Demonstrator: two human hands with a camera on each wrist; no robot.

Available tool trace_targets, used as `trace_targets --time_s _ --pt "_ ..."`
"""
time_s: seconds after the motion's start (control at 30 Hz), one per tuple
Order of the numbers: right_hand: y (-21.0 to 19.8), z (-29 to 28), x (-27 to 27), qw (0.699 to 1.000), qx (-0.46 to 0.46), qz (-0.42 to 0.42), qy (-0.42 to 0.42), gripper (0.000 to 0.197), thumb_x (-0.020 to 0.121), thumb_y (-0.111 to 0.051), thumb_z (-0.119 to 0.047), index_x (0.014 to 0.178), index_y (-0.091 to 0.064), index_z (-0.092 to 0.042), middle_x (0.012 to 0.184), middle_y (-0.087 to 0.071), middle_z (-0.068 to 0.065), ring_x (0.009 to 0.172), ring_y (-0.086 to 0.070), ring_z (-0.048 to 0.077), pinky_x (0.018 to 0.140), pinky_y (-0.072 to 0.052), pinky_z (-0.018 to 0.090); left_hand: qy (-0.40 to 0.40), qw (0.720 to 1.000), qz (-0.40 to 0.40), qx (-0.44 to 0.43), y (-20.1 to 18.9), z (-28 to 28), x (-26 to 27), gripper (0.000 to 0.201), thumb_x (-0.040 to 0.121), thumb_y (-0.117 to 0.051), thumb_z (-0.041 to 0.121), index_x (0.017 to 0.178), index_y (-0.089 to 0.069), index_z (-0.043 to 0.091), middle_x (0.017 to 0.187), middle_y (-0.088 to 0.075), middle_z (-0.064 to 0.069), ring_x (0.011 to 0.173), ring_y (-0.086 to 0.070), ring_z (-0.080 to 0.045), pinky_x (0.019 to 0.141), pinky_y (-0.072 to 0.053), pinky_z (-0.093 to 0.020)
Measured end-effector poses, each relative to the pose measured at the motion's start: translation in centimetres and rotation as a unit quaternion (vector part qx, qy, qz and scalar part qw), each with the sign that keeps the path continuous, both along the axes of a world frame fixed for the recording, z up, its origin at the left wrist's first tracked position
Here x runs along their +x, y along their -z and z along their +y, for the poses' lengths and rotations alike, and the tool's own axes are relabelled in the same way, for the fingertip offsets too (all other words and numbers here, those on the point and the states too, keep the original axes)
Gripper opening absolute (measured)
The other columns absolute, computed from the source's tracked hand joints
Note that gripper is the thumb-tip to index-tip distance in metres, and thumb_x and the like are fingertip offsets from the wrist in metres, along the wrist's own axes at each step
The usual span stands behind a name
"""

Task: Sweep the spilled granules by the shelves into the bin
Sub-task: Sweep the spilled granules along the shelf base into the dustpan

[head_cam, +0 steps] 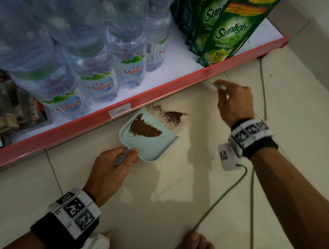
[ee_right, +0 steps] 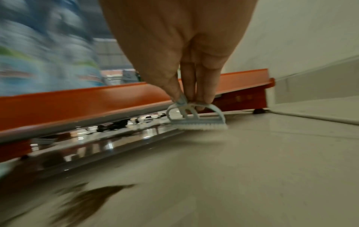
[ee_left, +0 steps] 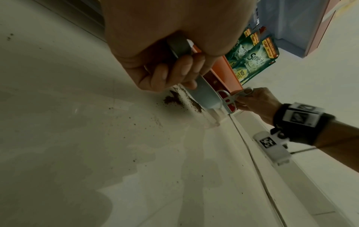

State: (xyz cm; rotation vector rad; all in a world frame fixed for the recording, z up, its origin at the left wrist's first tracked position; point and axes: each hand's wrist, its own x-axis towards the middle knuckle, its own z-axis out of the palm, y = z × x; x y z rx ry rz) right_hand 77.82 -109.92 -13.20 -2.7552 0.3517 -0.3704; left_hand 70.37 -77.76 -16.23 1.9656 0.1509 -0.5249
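A pale green dustpan lies on the tiled floor by the red shelf edge, with a heap of brown granules inside it. More granules lie on the floor at its open lip. My left hand grips the dustpan's grey handle. My right hand pinches a small pale brush by its arched handle, right of the spill. The bristles hover near the floor beside the shelf base. In the head view the brush is blurred. No bin is visible.
The bottom shelf, edged by a red rail, holds water bottles and green Sunlight pouches. Thin cables run across the floor at right. My bare foot is at the bottom edge. Scattered specks dot the tiles.
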Motion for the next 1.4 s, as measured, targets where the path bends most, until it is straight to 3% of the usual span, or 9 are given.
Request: trace_targets --time_s 0.17,0.37,0.5,0.67,0.8,0.97,1.1,1.23,1.4 --pt "2.0 -0.7 3.9 0.993 0.003 0.106 0.047 0.033 0.096 -0.049 -0.013 0.121 -0.069 -0.015 0.107 -0.07 0.026 0.098 -0.061 0.046 0.086 -0.048 0.04 0.003 1.0 -0.004 0.004 0.1 0.0 -0.3 0.034 0.092 -0.059 0.042 0.068 -0.067 0.019 0.038 -0.047 0.013 0.038 -0.04 -0.001 0.053 -0.035 -0.027" --pt "1.9 5.7 2.0 0.961 0.071 0.094 -0.251 0.033 0.094 -0.052 -0.002 0.121 -0.069 -0.01 0.119 -0.071 0.008 0.099 -0.071 0.028 0.094 -0.053 0.033 -0.008 1.0 0.004 -0.004 0.1 0.6 -0.7 0.035 0.092 -0.059 0.042 0.068 -0.067 0.018 0.038 -0.047 0.013 0.038 -0.039 -0.002 0.053 -0.034 -0.028" --pt "0.5 5.3 -0.4 0.925 0.061 0.098 -0.362 0.028 0.098 -0.053 -0.008 0.122 -0.069 -0.011 0.119 -0.071 0.005 0.085 -0.073 0.026 0.078 -0.058 0.038 -0.01 1.0 0.0 0.001 0.0 1.1 -1.1 0.034 0.093 -0.059 0.041 0.069 -0.067 0.019 0.038 -0.049 0.015 0.038 -0.043 0.001 0.052 -0.033 -0.025" --pt "0.1 1.6 -0.5 0.972 0.045 -0.003 -0.229 0.028 0.095 -0.055 -0.004 0.117 -0.071 -0.01 0.114 -0.073 0.006 0.092 -0.072 0.02 0.086 -0.05 0.023 -0.004 1.0 -0.005 0.0 -0.2 1.1 -1.2 0.033 0.092 -0.059 0.041 0.07 -0.067 0.018 0.039 -0.049 0.015 0.038 -0.042 0.0 0.051 -0.033 -0.024" --pt "1.2 1.3 1.7 0.996 0.061 0.03 -0.061 0.036 0.091 -0.051 -0.002 0.119 -0.071 -0.012 0.112 -0.073 0.014 0.101 -0.069 0.033 0.092 -0.052 0.032 0.005 1.0 -0.008 0.003 -0.2 0.8 -1.4 0.035 0.091 -0.059 0.043 0.067 -0.067 0.019 0.039 -0.046 0.011 0.038 -0.039 -0.002 0.051 -0.035 -0.026" --pt "1.7 5.5 1.8 0.969 0.106 0.11 -0.195 0.039 0.092 -0.052 0.0 0.124 -0.069 -0.016 0.115 -0.073 0.006 0.1 -0.069 0.023 0.095 -0.053 0.036 0.014 1.0 -0.011 0.002 0.0 0.9 -1.9 0.025 0.091 -0.059 0.044 0.071 -0.068 0.032 0.04 -0.048 0.009 0.038 -0.04 -0.002 0.05 -0.036 -0.028" --pt "0.4 5.4 1.2 0.94 0.082 0.133 -0.303 0.032 0.089 -0.061 -0.002 0.115 -0.073 -0.015 0.099 -0.076 0.003 0.075 -0.064 0.012 0.069 -0.046 0.018 0.008 1.0 0.003 -0.028 0.2 1.5 -2.8 0.027 0.088 -0.058 0.048 0.07 -0.07 0.032 0.04 -0.045 0.01 0.04 -0.039 -0.003 0.053 -0.035 -0.027" --pt "-1.3 2.8 1.1 0.958 0.1 0.08 -0.257 0.03 0.089 -0.062 -0.002 0.113 -0.074 -0.015 0.083 -0.068 -0.008 0.066 -0.055 0.0 0.067 -0.039 0.0 0.004 1.0 0.008 -0.018 0.4 2.1 -3.6 0.027 0.088 -0.059 0.048 0.07 -0.069 0.03 0.04 -0.047 0.009 0.04 -0.041 -0.003 0.052 -0.036 -0.027" --pt "-0.1 3.9 2.5 0.982 0.036 0.094 -0.162 0.037 0.09 -0.053 -0.002 0.117 -0.072 -0.018 0.117 -0.072 0.006 0.106 -0.065 0.03 0.098 -0.048 0.037 0.003 1.0 0.012 -0.017 0.6 2.2 -4.1 0.026 0.089 -0.059 0.046 0.07 -0.069 0.032 0.04 -0.049 0.01 0.039 -0.041 -0.001 0.051 -0.036 -0.026"
